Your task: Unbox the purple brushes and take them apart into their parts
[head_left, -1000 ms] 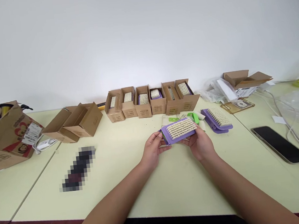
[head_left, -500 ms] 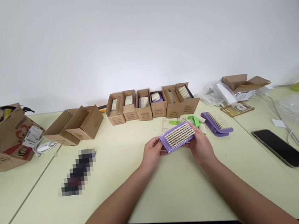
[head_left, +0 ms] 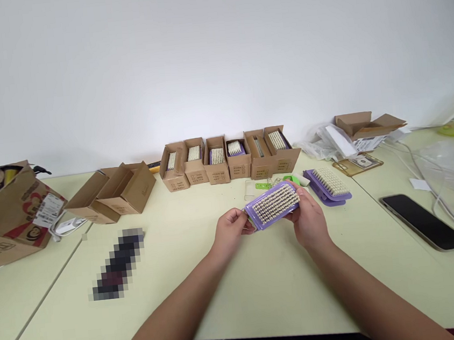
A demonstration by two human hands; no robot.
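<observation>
Between my hands is a purple pack (head_left: pixel 274 223) with rows of small cream-coloured pieces on its upper face, held slightly tilted above the table. My right hand (head_left: pixel 310 216) grips its right end, thumb on top and fingers underneath. At the left end, my left hand (head_left: pixel 230 230) pinches the edge, its fingertips partly hidden. Just to the right, more purple packs (head_left: pixel 329 183) of the same look lie stacked on the table. Behind the held pack are a clear plastic case (head_left: pixel 249 189) and a bright green item (head_left: pixel 291 179).
Several small cartons (head_left: pixel 217 173) of similar packs line the wall. Two open cardboard boxes (head_left: pixel 128 194) and a larger carton (head_left: pixel 20 208) stand left. A phone (head_left: pixel 421 222), cables and an open carton (head_left: pixel 368 128) are right. A pixelated dark object (head_left: pixel 117 262) lies left.
The purple pack has shifted slightly right and its left end has turned a little in my hands. Both hands keep hold; the view has moved slightly.
</observation>
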